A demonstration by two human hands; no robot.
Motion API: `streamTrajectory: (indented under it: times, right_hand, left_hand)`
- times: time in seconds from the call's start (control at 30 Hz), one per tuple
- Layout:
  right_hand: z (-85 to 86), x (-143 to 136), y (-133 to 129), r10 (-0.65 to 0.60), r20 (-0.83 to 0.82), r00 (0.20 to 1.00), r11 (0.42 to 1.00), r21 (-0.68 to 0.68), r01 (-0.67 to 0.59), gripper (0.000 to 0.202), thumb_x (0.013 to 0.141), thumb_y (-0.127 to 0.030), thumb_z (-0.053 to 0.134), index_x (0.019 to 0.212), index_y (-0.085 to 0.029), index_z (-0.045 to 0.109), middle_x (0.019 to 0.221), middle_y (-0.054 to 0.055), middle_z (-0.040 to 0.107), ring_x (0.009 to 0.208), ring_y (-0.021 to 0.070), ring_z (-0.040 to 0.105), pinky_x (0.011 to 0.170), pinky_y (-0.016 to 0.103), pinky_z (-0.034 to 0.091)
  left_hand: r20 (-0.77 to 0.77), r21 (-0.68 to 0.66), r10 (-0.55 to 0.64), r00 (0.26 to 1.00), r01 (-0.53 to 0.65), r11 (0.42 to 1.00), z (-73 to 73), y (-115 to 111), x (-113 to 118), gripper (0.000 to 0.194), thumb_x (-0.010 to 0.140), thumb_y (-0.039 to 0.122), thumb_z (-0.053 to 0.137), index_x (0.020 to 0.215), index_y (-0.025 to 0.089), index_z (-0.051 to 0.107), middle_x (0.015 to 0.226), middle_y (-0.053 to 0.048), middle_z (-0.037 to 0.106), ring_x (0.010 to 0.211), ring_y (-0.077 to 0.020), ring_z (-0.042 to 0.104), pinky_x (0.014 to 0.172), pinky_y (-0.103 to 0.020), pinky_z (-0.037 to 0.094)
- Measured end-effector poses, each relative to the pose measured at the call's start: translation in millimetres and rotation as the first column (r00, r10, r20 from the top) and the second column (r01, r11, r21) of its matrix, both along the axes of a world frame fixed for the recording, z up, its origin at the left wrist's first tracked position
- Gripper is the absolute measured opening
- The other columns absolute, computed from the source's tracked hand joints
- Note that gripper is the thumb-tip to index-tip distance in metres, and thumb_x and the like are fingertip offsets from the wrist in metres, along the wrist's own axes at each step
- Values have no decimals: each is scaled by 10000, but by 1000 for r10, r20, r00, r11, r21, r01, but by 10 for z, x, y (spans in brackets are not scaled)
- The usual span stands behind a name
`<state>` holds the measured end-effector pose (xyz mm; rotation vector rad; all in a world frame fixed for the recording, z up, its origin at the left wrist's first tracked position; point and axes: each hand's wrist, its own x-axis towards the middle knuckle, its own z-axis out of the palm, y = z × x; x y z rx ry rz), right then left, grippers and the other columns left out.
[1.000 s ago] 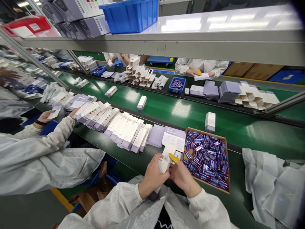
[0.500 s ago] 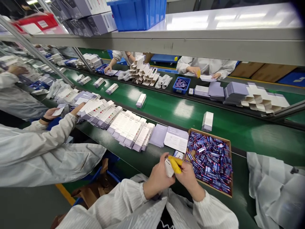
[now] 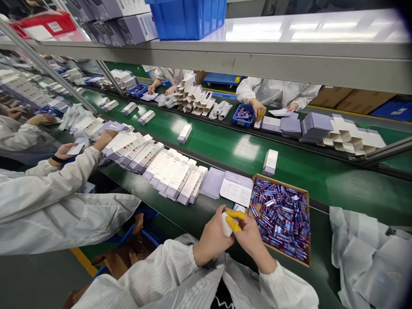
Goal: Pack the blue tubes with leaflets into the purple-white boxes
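Note:
My left hand (image 3: 213, 237) is closed around a small white piece (image 3: 226, 225) with fine lines across its face; its exact kind is hard to tell. My right hand (image 3: 251, 237) wears yellow finger covers (image 3: 234, 219) on thumb and forefinger, bent in a pinch against the edge of the white piece. Whatever sits between those fingertips is hidden. Just beyond my hands, a small printed packet (image 3: 238, 207) lies partly covered. To the right stands a shallow cardboard tray (image 3: 308, 223) full of blue and red batteries (image 3: 283, 219).
White cartons (image 3: 175, 176), purple booklets (image 3: 212, 182) and a printed sheet (image 3: 236, 189) line the bench. A single carton (image 3: 270, 162) stands on the green conveyor (image 3: 222, 146). White plastic bags (image 3: 363, 253) lie right. A co-worker's sleeve (image 3: 64, 193) reaches in from the left; a shelf (image 3: 257, 58) spans above.
My right thumb and forefinger have parted slightly at the white piece, which remains in my left hand. Cartons on the conveyor sit a little further left. Across the belt, a co-worker's hand has lowered.

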<state>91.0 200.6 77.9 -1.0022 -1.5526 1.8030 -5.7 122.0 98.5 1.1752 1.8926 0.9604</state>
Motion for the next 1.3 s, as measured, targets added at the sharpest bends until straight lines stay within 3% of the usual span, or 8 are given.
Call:
streamTrajectory:
  times: [0.4, 0.63, 0.83, 0.97, 1.07, 1.17, 1.23, 1.3]
  right_hand:
    - [28, 28, 167, -67, -87, 994, 988, -143, 54, 227, 518, -309, 749, 727, -237, 695, 768, 28, 688, 651, 188, 625, 639, 310, 522]
    - [-64, 79, 97, 65, -20, 998, 997, 46, -64, 335, 647, -320, 659, 967, -224, 639, 1024, 68, 630, 919, 234, 590, 853, 402, 455]
    - [-146, 112, 184, 168, 178, 970, 919, 329, -219, 399, 719, -244, 579, 1117, -233, 550, 1180, 73, 535, 1107, 242, 467, 979, 448, 325]
    - [-180, 16, 54, 192, 39, 981, 980, 48, -194, 693, 701, -249, 609, 1310, -247, 278, 1218, 84, 499, 1078, 218, 493, 930, 424, 384]
    - [-215, -89, -4, 238, -119, 964, 948, -187, -257, 821, 646, -240, 660, 1325, -250, 199, 1152, 84, 544, 981, 204, 556, 842, 394, 453]
    - [-224, -171, 367, -44, -123, 991, 975, -222, 16, 693, 608, -268, 681, 1224, -235, 364, 1037, 58, 598, 904, 186, 582, 800, 361, 471]
    - [-207, -206, 907, -308, -91, 947, 940, -185, 288, 580, 616, -306, 661, 1146, -235, 437, 1010, 37, 596, 872, 166, 585, 788, 345, 473]
    - [-185, -219, 1569, -448, -59, 892, 892, -91, 442, 499, 659, -310, 588, 1128, -221, 441, 1008, 31, 580, 856, 152, 580, 751, 340, 483]
  left_hand:
    - [-72, 38, -44, 996, 46, 998, -49, 75, 37, 668, 599, 113, 515, 1218, 232, 295, 1145, -72, 498, 1016, -226, 509, 865, -340, 412]
    - [27, 10, -26, 999, 26, 1000, -55, 156, -18, 644, 595, 181, 589, 1182, 228, 329, 1072, -71, 522, 927, -232, 538, 780, -337, 424]
    - [205, -67, -9, 979, 23, 998, -173, 280, -149, 828, 507, 194, 702, 1225, 228, 290, 998, -57, 573, 868, -229, 557, 732, -313, 430]
    - [326, -32, 258, 910, -262, 965, -145, 451, -274, 799, 627, 369, 659, 1254, 185, 199, 970, -80, 576, 856, -211, 567, 756, -337, 443]
    - [448, 64, 308, 839, -373, 925, -49, 594, -369, 616, 790, 467, 439, 1269, 197, 160, 1060, -102, 536, 947, -185, 545, 808, -322, 437]
    - [314, 133, 285, 906, -339, 931, -67, 697, -490, 505, 846, 458, 313, 1283, 234, 196, 1183, -103, 463, 1067, -180, 480, 852, -314, 420]
    - [14, 152, 303, 953, -301, 941, -184, 751, -599, 438, 859, 410, 308, 1254, 224, 286, 1208, -104, 434, 1090, -185, 455, 864, -322, 414]
    - [-241, 139, 273, 931, -245, 960, -355, 813, -719, 330, 855, 332, 341, 1130, 184, 445, 1102, -105, 493, 1024, -192, 484, 856, -339, 415]
